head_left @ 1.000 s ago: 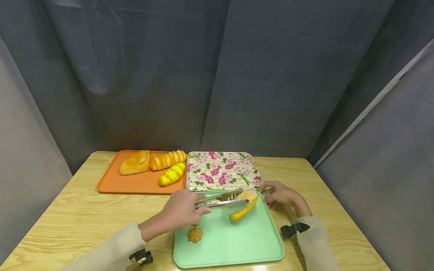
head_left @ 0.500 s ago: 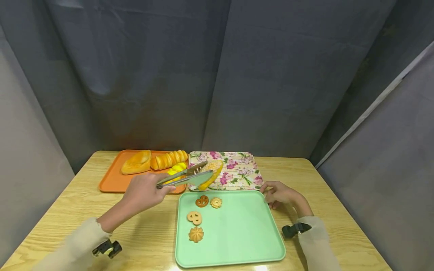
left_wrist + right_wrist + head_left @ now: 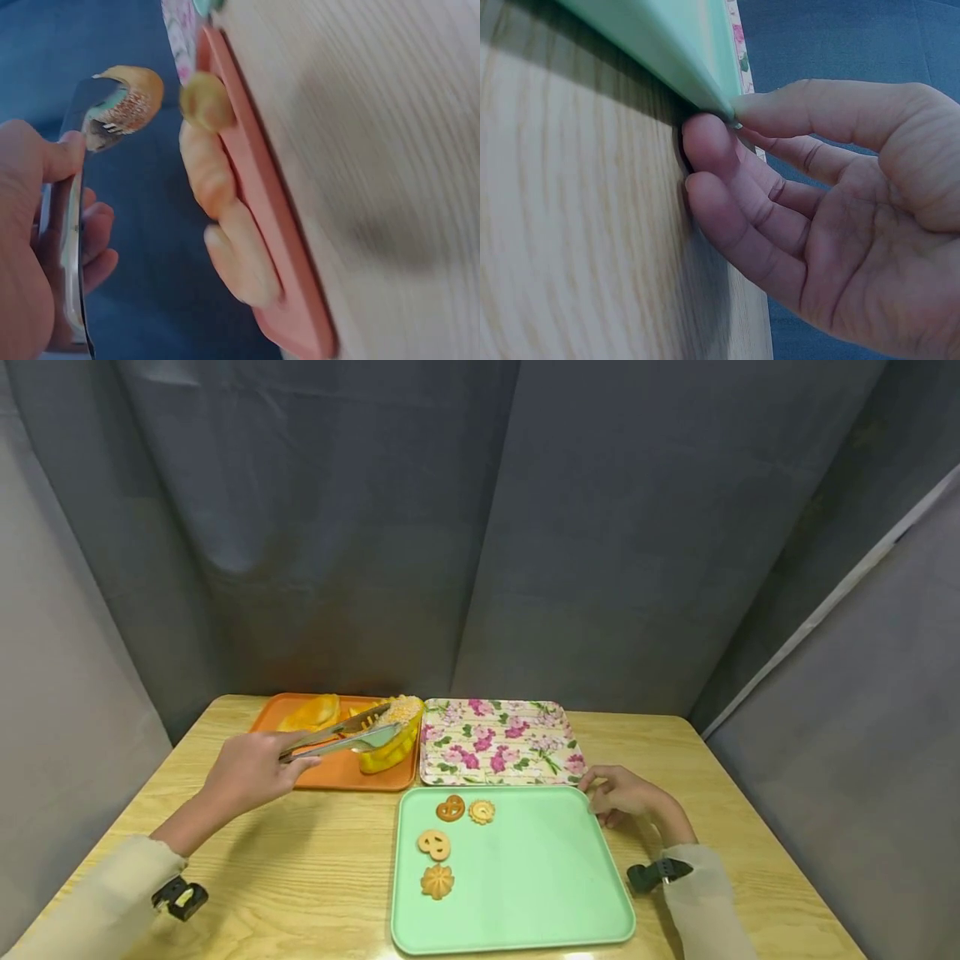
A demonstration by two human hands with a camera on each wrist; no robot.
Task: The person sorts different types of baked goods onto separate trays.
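Observation:
My left hand (image 3: 251, 770) grips a pair of metal tongs (image 3: 330, 746), with the thumb along one arm in the left wrist view. Between the tong tips is a curved, crumb-topped bread (image 3: 142, 97), held up in the air and overlapping the orange tray (image 3: 337, 770) in the head view. That tray bears a flat loaf (image 3: 318, 708), a bright yellow twisted bread (image 3: 382, 762) and a ridged loaf, mostly hidden behind tongs and bread. My right hand (image 3: 622, 795) pinches the far right corner of the green tray (image 3: 667, 56), thumb on the rim, other fingers lower down.
On the green tray lie a dark pretzel cookie (image 3: 451, 808), a round cookie (image 3: 482, 812), a pale pretzel cookie (image 3: 434, 844) and a star-shaped cookie (image 3: 437, 882). A floral tray (image 3: 498, 743) stands behind it, beside the orange one. Grey curtains (image 3: 360, 527) enclose the wooden table (image 3: 337, 877).
The left hand has carried the tongs and crumb-topped bread from over the green tray, leftward past the floral tray, to the orange tray. The right hand stays at the tray corner.

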